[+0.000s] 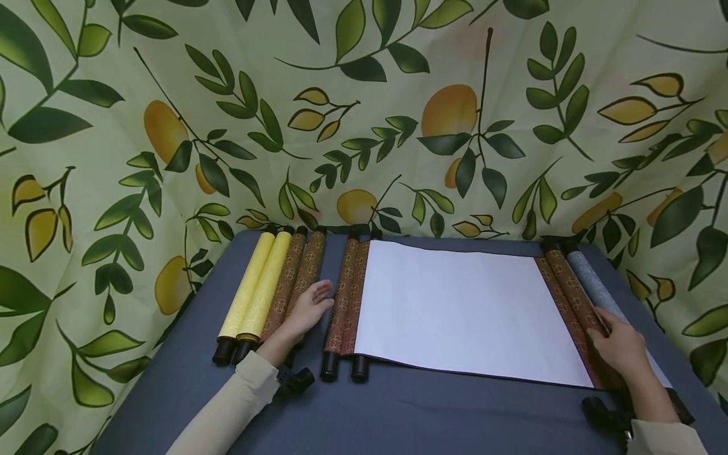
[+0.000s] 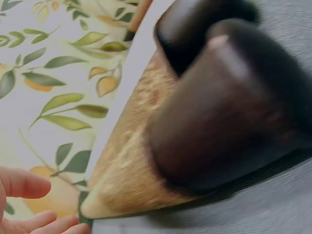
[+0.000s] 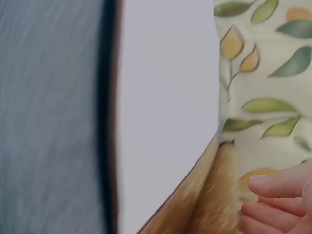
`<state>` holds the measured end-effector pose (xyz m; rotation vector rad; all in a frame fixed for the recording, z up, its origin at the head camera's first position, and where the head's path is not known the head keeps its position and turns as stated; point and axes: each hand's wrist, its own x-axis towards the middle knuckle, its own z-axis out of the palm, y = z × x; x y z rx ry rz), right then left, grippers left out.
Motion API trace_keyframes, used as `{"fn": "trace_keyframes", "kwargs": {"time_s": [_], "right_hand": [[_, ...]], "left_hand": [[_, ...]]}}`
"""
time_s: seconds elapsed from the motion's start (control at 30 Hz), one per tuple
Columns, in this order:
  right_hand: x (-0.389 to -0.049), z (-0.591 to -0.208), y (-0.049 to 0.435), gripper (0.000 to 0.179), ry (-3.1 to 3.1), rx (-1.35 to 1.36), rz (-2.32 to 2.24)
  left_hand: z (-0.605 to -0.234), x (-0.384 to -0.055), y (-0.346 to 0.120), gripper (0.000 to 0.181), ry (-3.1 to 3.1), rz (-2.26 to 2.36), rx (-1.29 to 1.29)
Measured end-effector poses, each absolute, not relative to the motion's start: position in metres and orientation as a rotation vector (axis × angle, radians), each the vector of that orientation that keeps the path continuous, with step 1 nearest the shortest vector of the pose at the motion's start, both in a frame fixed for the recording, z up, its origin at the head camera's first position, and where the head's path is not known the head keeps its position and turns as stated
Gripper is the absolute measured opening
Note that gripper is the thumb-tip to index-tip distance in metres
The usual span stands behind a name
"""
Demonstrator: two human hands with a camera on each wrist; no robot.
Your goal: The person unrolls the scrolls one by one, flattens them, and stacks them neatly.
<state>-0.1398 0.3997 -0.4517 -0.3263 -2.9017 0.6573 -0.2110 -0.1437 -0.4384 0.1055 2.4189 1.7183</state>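
A scroll with a blank white sheet (image 1: 466, 309) lies spread on the table, brown patterned borders at its ends. Near its right-hand brown roll (image 1: 574, 284) is my right hand (image 1: 622, 347); in the right wrist view its thumb (image 3: 280, 185) and loosely bent fingers appear beside the roll, not wrapped round it. My left hand (image 1: 309, 309) is held with fingers extended, between the rolled brown scrolls (image 1: 307, 265) and the brown roll (image 1: 343, 291) at the sheet's left. Dark end knobs (image 2: 219, 112) fill the left wrist view. Contact with either hand is hard to tell.
Two yellow rolled scrolls (image 1: 250, 284) lie at the left of the grey-blue table (image 1: 443, 417). A grey-blue rolled scroll (image 1: 597, 278) lies at the far right. Leaf-patterned fabric (image 1: 364, 114) hangs behind and beside the table.
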Motion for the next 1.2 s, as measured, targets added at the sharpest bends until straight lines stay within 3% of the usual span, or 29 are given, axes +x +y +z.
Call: {"fn": "trace_keyframes", "kwargs": {"time_s": [0.27, 0.7, 1.03, 1.2], "right_hand": [[-0.146, -0.440, 0.345, 0.040, -2.722, -0.117, 0.796], [-0.175, -0.440, 0.196, 0.033, -2.748, 0.234, 1.227], [-0.181, -0.439, 0.086, 0.026, -2.684, 0.655, 1.491], [-0.184, -0.433, 0.038, 0.028, -2.638, 0.686, 1.787]], "left_hand": [[-0.422, -0.216, -0.165, 0.046, 2.431, 1.734, 0.080], [-0.416, -0.225, -0.198, 0.040, 2.654, 1.693, -0.249], [-0.411, -0.218, -0.212, 0.043, 2.790, 1.476, -0.359], [-0.412, -0.216, -0.217, 0.044, 2.751, 1.469, -0.384]]}}
